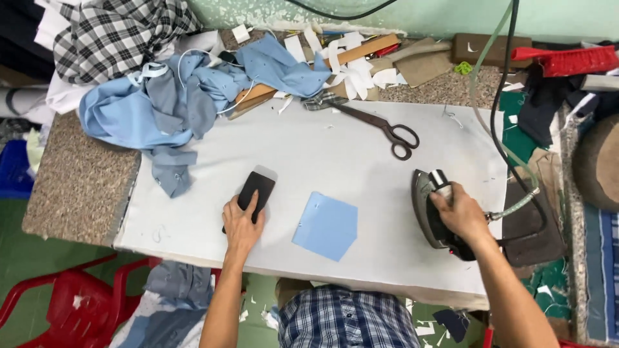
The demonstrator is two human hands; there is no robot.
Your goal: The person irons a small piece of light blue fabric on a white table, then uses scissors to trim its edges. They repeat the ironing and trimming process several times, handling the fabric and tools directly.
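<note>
no packages, signs or screens show anywhere on the work table or around it. the closest things to labels are the small white slips (351,67) scattered along the far edge of the table, near the wooden ruler; they are plain narrow strips and scraps, and may be only paper or interfacing offcuts, too small to tell. one small white square tag-like piece (241,33) lies at the back beside the checked cloth. no printed face is visible on any of them from this view.
</note>
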